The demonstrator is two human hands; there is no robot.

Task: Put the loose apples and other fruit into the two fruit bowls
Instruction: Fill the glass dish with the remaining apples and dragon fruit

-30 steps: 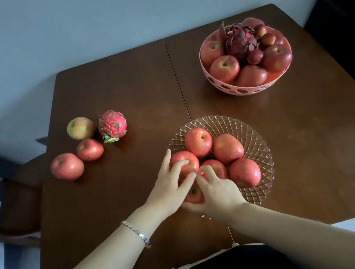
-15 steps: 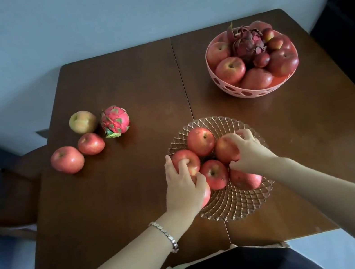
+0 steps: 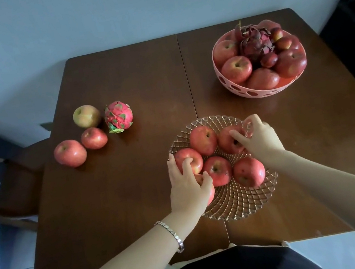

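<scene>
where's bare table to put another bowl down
Bare: the far middle of the table between the loose dragon fruit and the pink bowl, and the near left corner. Crowded: the glass bowl, left hand and right hand on its apples.

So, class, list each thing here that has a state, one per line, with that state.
Glass bowl: part filled with apples.
Pink bowl: heaped full.
Loose fruit: four pieces, on the table, not yet in a bowl.
Left hand: grips the near apple.
Right hand: grips the far-right apple.
</scene>
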